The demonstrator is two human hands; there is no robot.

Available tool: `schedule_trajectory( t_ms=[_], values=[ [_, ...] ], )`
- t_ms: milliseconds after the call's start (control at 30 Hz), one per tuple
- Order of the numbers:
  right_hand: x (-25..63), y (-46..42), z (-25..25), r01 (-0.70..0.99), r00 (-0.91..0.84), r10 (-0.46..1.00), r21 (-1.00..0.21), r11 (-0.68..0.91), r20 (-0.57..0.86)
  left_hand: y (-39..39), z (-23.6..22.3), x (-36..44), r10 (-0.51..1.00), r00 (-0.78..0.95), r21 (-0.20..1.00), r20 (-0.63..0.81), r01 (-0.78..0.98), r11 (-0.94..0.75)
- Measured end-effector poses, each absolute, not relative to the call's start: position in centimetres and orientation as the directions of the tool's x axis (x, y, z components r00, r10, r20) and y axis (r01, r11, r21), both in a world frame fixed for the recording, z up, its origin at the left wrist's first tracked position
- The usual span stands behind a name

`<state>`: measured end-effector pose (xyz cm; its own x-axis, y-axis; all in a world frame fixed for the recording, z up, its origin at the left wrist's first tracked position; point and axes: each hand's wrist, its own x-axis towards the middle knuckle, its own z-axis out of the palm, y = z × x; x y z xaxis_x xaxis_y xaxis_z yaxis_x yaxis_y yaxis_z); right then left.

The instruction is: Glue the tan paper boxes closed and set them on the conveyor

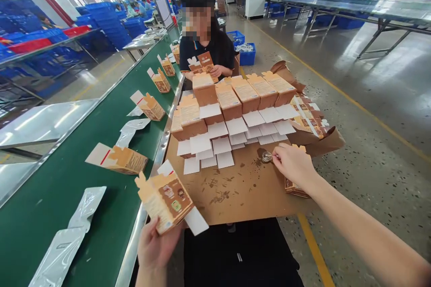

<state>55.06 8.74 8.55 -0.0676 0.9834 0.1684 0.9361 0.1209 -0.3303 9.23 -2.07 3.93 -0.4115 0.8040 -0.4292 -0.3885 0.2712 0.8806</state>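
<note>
My left hand [158, 242] grips a brown-and-cream paper box [171, 204] with printed pictures, tilted over the near left of the work surface, its white flap hanging at the right. My right hand [291, 163] reaches over the right side with fingers pinched at a small shiny round thing [266, 157], whose kind I cannot make out. Partly hidden below that hand is a stack of flat printed cartons [295, 188]. Folded boxes [247, 94] stand piled ahead, with white flaps [222, 145] facing me.
To the left runs a green conveyor belt [111, 206] with a metal edge, carrying open boxes [126, 161] and silvery pouches [85, 208]. A co-worker [205, 49] across the brown cardboard surface [242, 202] holds a flat carton. Wrapped cartons [308, 114] lie at the right.
</note>
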Motion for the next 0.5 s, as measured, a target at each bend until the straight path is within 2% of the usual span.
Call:
schedule_trajectory(
  t_ms=[133,200,267,367,433,500],
  values=[
    [56.2,9.7,9.0,0.939,-0.127,0.987,-0.310,0.153,0.101,-1.2,2.9,10.9,0.848,-0.345,0.887,-0.403,-0.376,0.269],
    [56.6,8.7,9.2,0.927,-0.114,0.983,-0.341,0.156,0.140,-0.9,2.7,10.9,0.853,-0.356,0.908,-0.383,-0.314,0.277],
    [55.6,6.7,8.9,0.882,-0.064,0.964,-0.437,0.175,0.256,-0.7,2.6,10.9,0.867,-0.343,0.925,-0.361,-0.251,0.286],
    [50.6,2.5,6.9,0.710,0.011,0.901,-0.638,0.298,0.433,-0.7,2.8,11.5,0.891,-0.328,0.948,-0.315,-0.157,0.277],
    [45.6,0.0,4.9,0.574,-0.055,0.910,-0.733,0.366,0.411,-0.7,2.9,12.0,0.896,-0.343,0.959,-0.282,-0.109,0.260],
    [40.9,-1.8,2.9,0.502,-0.130,0.914,-0.769,0.395,0.384,-0.7,2.9,12.3,0.894,-0.364,0.965,-0.262,-0.090,0.247]
  ],
)
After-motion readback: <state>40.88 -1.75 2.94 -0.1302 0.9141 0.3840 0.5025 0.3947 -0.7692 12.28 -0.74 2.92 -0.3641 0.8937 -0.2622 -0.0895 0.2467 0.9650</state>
